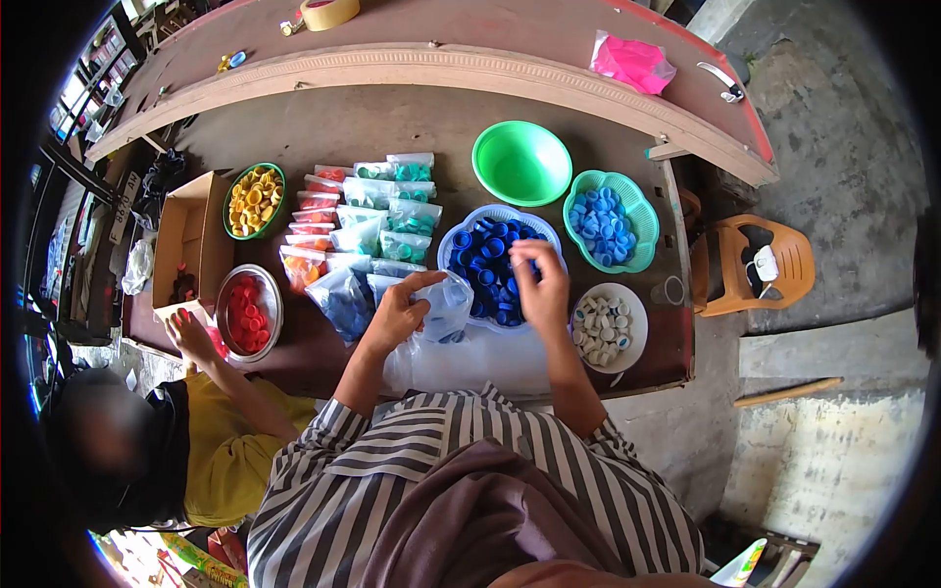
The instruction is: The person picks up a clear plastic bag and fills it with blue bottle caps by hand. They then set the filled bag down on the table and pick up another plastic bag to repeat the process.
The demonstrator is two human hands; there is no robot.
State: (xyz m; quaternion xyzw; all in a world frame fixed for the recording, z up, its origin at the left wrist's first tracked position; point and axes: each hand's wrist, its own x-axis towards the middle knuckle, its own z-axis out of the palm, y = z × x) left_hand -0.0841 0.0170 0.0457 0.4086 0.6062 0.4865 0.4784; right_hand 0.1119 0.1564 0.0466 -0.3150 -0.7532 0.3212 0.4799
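My left hand (400, 312) is closed on the edge of a clear plastic bag (449, 306), which stands open beside the rim of a lavender basket (555, 247). Dark blue bottle caps (487, 257) fill that basket. Over its right side is my right hand (541, 286), fingers bent together and slightly blurred; whatever they may hold is hidden. Beneath my wrists, a sheet of clear plastic (461, 365) lies along the table's front edge. Left of my left hand sits a filled bag of blue caps (341, 302).
Rows of filled bags (361, 218) lie behind. Around them stand a green bowl (521, 163), a basket of light blue caps (601, 227), a plate of white caps (602, 328), yellow caps (257, 200) and red caps (249, 314). A co-worker's hand (186, 335) is near a cardboard box (192, 240).
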